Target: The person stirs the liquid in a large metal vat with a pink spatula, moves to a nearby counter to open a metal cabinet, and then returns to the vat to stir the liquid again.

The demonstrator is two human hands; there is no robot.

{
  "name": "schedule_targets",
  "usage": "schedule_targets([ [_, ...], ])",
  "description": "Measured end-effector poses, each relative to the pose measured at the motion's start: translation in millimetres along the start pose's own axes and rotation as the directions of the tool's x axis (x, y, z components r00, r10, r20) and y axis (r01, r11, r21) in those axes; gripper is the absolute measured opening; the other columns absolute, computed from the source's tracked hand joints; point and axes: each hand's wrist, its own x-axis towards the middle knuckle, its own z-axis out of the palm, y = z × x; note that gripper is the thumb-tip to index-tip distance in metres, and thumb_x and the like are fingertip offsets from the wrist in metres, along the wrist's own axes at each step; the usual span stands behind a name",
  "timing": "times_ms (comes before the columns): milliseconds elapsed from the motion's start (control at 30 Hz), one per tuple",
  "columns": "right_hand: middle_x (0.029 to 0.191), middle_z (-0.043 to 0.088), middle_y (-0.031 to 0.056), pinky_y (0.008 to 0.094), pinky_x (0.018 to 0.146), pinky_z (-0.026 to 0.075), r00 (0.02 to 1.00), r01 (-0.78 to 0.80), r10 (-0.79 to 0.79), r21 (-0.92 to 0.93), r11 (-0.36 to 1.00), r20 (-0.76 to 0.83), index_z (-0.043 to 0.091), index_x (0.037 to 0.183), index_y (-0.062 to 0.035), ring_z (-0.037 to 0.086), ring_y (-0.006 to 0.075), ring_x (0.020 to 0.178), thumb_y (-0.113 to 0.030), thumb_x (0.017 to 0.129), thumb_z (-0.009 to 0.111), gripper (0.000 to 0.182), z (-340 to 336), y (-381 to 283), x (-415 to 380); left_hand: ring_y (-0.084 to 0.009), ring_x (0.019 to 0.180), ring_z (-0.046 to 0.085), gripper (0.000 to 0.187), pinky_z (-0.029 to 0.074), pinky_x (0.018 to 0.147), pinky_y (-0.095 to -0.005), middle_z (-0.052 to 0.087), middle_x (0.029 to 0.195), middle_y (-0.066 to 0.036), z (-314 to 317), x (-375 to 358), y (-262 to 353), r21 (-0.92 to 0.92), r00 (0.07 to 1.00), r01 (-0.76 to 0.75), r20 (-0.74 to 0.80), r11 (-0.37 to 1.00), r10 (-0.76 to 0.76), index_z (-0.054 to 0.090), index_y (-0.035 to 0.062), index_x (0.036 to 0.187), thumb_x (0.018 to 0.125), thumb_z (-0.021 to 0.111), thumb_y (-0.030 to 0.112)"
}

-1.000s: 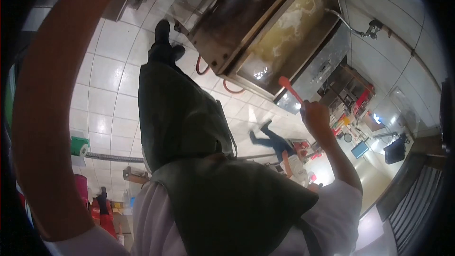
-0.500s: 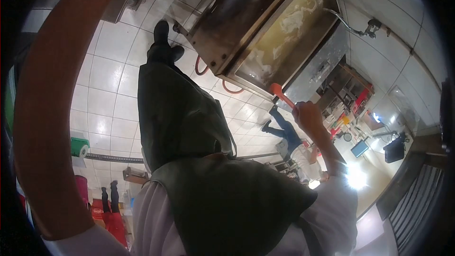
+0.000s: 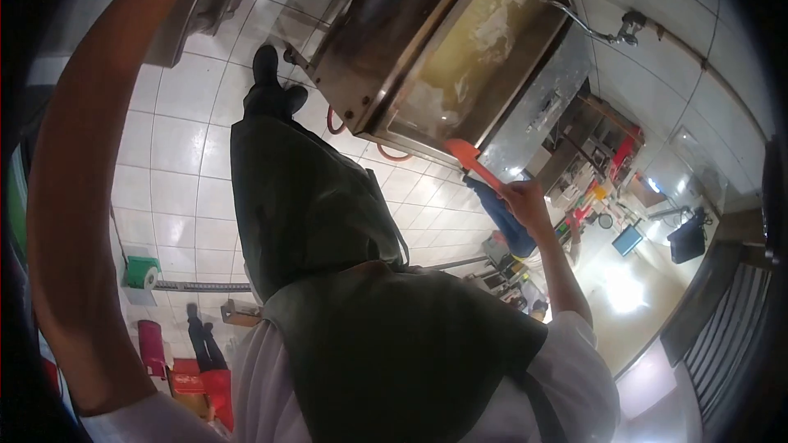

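My right hand (image 3: 527, 203) is closed round the handle of an orange long-handled scoop (image 3: 484, 171). The scoop's broad head is at the near corner of a metal vat (image 3: 423, 145), overlapping its rim in this view. Cloudy yellowish liquid (image 3: 468, 53) with pale foam lies in the vat. On the left, my left arm (image 3: 74, 197) reaches up and out of the top of the picture, so my left hand is hidden from view.
A curved metal tap (image 3: 595, 31) juts from the tiled wall over the vat. Another person's jeans-clad leg (image 3: 510, 226) is beyond my right arm. A person in red (image 3: 217, 394) is at lower left, near a green-and-white object (image 3: 143, 271). Orange hose (image 3: 394, 152) loops under the vat.
The scoop's head has swung left and turned, now showing broader. The vat has shifted slightly left in view. The person in jeans has moved closer to the vat, partly behind my arm.
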Motion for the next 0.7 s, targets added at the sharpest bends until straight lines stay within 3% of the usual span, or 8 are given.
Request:
schedule_targets([
  [33, 0.06, 0.063, 0.0192, 0.0405, 0.056, 0.049, 1.0, -0.009, 0.008, 0.047, 0.999, 0.012, 0.071, 0.082, 0.0002, 0.067, 0.0316, 0.059, -0.023, 0.089, 0.061, 0.027, -1.7, -2.4, -2.1, -0.0338, 0.109, 0.058, 0.04, 0.047, 0.09, -0.0455, 0.053, 0.118, -0.015, -1.5, 1.1, 1.8, -0.004, 1.0, 0.014, 0.027, 1.0, -0.014, 0.052, 0.0077, 0.119, 0.086, 0.067, 0.024],
  [133, 0.064, 0.064, 0.0207, 0.0454, 0.056, 0.049, 0.936, 0.286, -0.314, -0.178, 0.942, -0.157, 0.072, 0.081, -0.002, 0.067, 0.0369, 0.063, -0.024, 0.092, 0.058, 0.029, -4.8, 3.7, 1.4, -0.0339, 0.111, 0.058, 0.04, 0.047, 0.091, -0.0452, 0.053, 0.12, -0.015, -7.2, 5.2, 10.6, -0.047, 0.993, 0.083, 0.093, 0.995, -0.078, 0.051, 0.0076, 0.12, 0.086, 0.069, 0.02],
  [167, 0.066, 0.064, 0.0217, 0.051, 0.058, 0.05, 0.921, 0.295, -0.344, -0.251, 0.922, -0.183, 0.069, 0.079, -0.0047, 0.066, 0.0412, 0.067, -0.025, 0.094, 0.056, 0.028, -8.2, 4.5, 0.7, -0.034, 0.111, 0.057, 0.041, 0.047, 0.092, -0.0449, 0.053, 0.12, -0.015, -8.3, 6.6, 14.1, -0.067, 0.988, 0.109, 0.116, 0.992, -0.101, 0.051, 0.0075, 0.12, 0.085, 0.069, 0.018],
  [333, 0.068, 0.064, 0.0217, 0.0529, 0.058, 0.053, 0.867, 0.222, -0.42, -0.548, 0.806, -0.267, 0.059, 0.081, -0.0073, 0.065, 0.0415, 0.065, -0.025, 0.096, 0.056, 0.024, -21.4, -17.9, 30.9, -0.03, 0.097, 0.061, 0.044, 0.049, 0.083, -0.039, 0.054, 0.118, -0.014, 4.3, 4.8, 7.5, -0.051, 0.997, 0.032, 0.077, 0.998, -0.028, 0.05, 0.007, 0.123, 0.084, 0.068, 0.012],
  [467, 0.069, 0.064, 0.0158, 0.0476, 0.059, 0.054, 0.821, 0.338, -0.554, -0.662, 0.67, -0.141, 0.061, 0.082, -0.0088, 0.067, 0.0359, 0.068, -0.023, 0.096, 0.058, 0.02, -22.5, 0.7, 76.7, -0.0386, 0.081, 0.056, 0.04, 0.047, 0.068, -0.0488, 0.053, 0.097, -0.02, 12.0, 17.5, -6.8, -0.181, 0.991, -0.133, -0.01, 0.974, 0.133, 0.053, -0.0026, 0.109, 0.081, 0.068, 0.022],
  [567, 0.071, 0.063, 0.0128, 0.0448, 0.062, 0.054, 0.828, 0.38, -0.559, -0.699, 0.606, -0.035, 0.063, 0.084, -0.0098, 0.067, 0.0327, 0.07, -0.024, 0.095, 0.06, 0.018, -39.4, -11.7, 71.3, -0.0412, 0.082, 0.058, 0.046, 0.048, 0.066, -0.0515, 0.052, 0.098, -0.022, 7.8, 20.3, -6.0, -0.254, 0.995, -0.061, 0.061, 0.965, 0.079, 0.05, -0.0051, 0.112, 0.084, 0.066, 0.028],
  [667, 0.071, 0.064, 0.0123, 0.0449, 0.064, 0.054, 0.857, 0.385, -0.515, -0.696, 0.606, 0.025, 0.064, 0.085, -0.0099, 0.067, 0.0314, 0.071, -0.024, 0.095, 0.06, 0.018, -62.6, -30.8, 49.3, -0.0215, 0.093, 0.064, 0.044, 0.053, 0.079, -0.0373, 0.062, 0.114, -0.006, 7.5, 10.8, -10.5, -0.082, 0.994, 0.069, 0.094, 0.994, -0.061, 0.06, 0.0202, 0.128, 0.089, 0.07, 0.039],
  [700, 0.071, 0.064, 0.0123, 0.0449, 0.064, 0.054, 0.869, 0.366, -0.495, -0.699, 0.614, 0.02, 0.064, 0.085, -0.0097, 0.067, 0.0314, 0.071, -0.024, 0.095, 0.06, 0.017, -67.6, -37.7, 41.7, -0.0195, 0.088, 0.062, 0.044, 0.052, 0.076, -0.0358, 0.062, 0.111, -0.005, 8.8, 10.3, -12.2, -0.07, 0.993, 0.071, 0.096, 0.995, -0.064, 0.061, 0.0208, 0.128, 0.089, 0.071, 0.04],
])
